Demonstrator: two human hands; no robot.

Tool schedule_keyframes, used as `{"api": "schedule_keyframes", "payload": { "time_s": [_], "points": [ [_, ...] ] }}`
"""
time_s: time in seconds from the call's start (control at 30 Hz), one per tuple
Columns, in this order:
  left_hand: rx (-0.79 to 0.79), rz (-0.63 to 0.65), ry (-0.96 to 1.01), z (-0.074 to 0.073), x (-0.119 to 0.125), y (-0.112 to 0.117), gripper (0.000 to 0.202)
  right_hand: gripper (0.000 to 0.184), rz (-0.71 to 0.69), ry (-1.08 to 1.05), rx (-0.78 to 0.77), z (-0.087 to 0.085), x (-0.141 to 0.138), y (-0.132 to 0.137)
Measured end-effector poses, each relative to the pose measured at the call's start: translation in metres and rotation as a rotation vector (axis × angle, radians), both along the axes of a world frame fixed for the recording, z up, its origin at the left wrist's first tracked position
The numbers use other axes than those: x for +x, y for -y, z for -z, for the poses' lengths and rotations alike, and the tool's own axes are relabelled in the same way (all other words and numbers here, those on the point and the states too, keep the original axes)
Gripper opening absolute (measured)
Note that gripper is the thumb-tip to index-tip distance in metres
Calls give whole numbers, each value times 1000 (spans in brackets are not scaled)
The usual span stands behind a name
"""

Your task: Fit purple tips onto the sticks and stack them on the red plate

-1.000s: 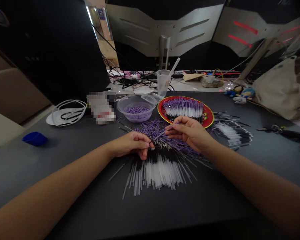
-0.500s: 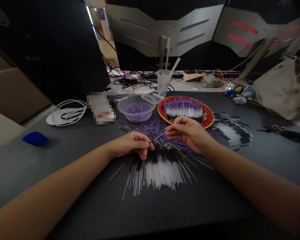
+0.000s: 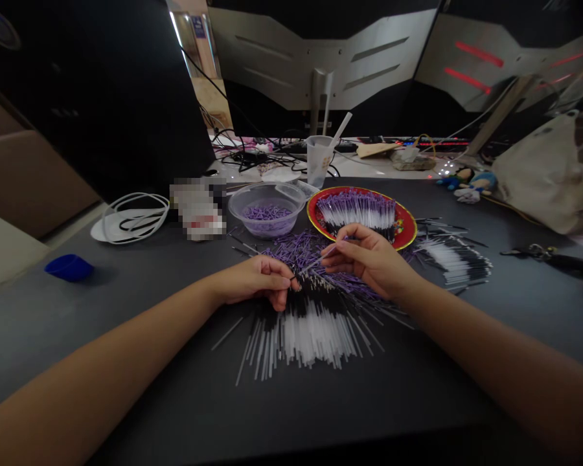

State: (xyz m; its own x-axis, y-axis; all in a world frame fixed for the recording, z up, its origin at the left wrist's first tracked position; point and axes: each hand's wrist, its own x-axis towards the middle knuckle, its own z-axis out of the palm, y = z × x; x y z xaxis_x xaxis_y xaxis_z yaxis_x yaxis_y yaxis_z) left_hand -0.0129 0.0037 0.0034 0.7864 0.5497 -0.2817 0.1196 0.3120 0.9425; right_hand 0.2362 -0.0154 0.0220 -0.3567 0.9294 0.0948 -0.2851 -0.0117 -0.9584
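Note:
My left hand (image 3: pixel 257 281) and my right hand (image 3: pixel 366 255) both pinch one thin stick (image 3: pixel 311 265), held slanted between them above a big pile of black-and-white sticks (image 3: pixel 306 327) on the dark table (image 3: pixel 140 343). The left fingers grip its lower black end. The right fingers grip its upper end, where a purple tip shows. Loose purple caps (image 3: pixel 301 249) lie scattered just behind my hands. A red plate (image 3: pixel 404 226) behind the right hand holds a row of purple-tipped sticks (image 3: pixel 357 210).
A clear plastic bowl (image 3: pixel 266 213) with purple caps stands left of the plate. More sticks (image 3: pixel 451 255) lie to the right. A plastic cup (image 3: pixel 317 158) stands behind, and a blue cap (image 3: pixel 68 267), white mask (image 3: pixel 129 220), monitors and a cloth bag (image 3: pixel 547 175) surround the work area.
Almost nothing differs. Both hands keep pinching the same stick, with only tiny shifts of the right fingers.

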Motion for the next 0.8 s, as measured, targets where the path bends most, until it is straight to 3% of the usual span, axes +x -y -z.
{"api": "schedule_keyframes", "payload": {
  "time_s": [0.2,0.4,0.57,0.8],
  "points": [
    [22,-34,-15,-1,2,2,23,19,-27,103,-21,7,-9,5],
    [18,-57,-6,-4,7,4,22,17,54,24,-25,16,-26,9],
    [-25,-64,12,-3,6,3,21,15,219,67,49,9,-12,1],
    [-17,-53,7,-1,6,2,20,19,216,43,22,6,-5,-4]
  ]
}}
